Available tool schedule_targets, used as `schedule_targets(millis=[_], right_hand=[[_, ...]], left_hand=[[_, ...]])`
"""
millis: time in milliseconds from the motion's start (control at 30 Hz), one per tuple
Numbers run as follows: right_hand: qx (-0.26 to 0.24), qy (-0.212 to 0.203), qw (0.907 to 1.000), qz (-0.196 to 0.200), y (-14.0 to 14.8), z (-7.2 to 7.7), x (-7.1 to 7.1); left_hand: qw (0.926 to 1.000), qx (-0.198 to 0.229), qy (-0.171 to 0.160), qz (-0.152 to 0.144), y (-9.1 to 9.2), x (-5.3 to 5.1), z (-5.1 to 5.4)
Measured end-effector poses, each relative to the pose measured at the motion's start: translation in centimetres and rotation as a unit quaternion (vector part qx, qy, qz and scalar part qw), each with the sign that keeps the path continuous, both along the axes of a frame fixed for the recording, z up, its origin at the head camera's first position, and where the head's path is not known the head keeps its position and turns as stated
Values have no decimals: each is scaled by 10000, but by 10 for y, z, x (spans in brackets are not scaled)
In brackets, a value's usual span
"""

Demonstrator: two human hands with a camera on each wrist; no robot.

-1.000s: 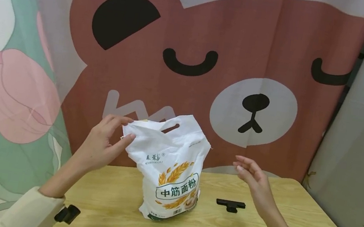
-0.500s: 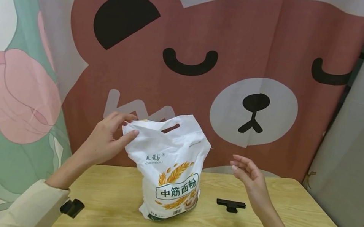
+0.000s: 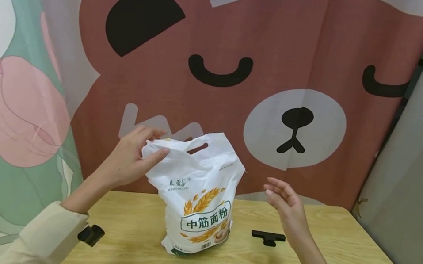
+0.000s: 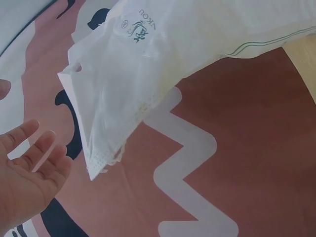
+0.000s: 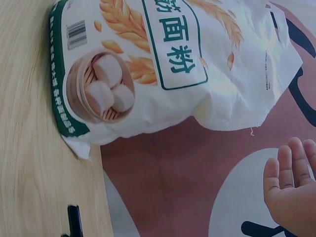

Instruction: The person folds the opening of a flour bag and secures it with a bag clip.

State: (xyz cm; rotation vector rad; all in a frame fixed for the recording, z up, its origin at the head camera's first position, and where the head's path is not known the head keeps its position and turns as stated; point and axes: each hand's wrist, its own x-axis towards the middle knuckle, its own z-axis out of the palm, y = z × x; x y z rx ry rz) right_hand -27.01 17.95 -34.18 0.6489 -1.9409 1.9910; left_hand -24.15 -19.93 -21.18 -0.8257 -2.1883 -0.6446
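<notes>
A white flour bag with wheat ears and green lettering stands upright on the table, its top folded a little around a handle slot. My left hand is at the bag's upper left corner, thumb and fingers spread to either side of it. In the left wrist view a gap shows between the left hand and the bag. To the bag's right hovers my right hand, its fingers loosely bent and holding nothing. The right wrist view shows that hand apart from the bag.
A black bag clip lies on the wooden table, right of the bag and below my right hand. Behind the table hangs a curtain printed with a bear. Black wrist cameras sit at both sleeves.
My left hand has shifted right and slightly up over the bag's corner. My right hand has come left, closer to the bag. The bag and clip stay in place.
</notes>
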Motion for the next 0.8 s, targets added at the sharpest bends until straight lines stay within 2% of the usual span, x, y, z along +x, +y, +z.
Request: schedule_targets(millis=[233,533,800], right_hand=[[-389,-78,9988,275,-8,1,1],[-523,-132,9980,337,-17,2,-2],[-695,-266,9965,372,-20,3,-3]], left_hand=[[9998,-101,-149,-74,8,-2,6],[9989,-246,-373,-106,17,-4,9],[9985,-336,-409,-138,23,-6,14]])
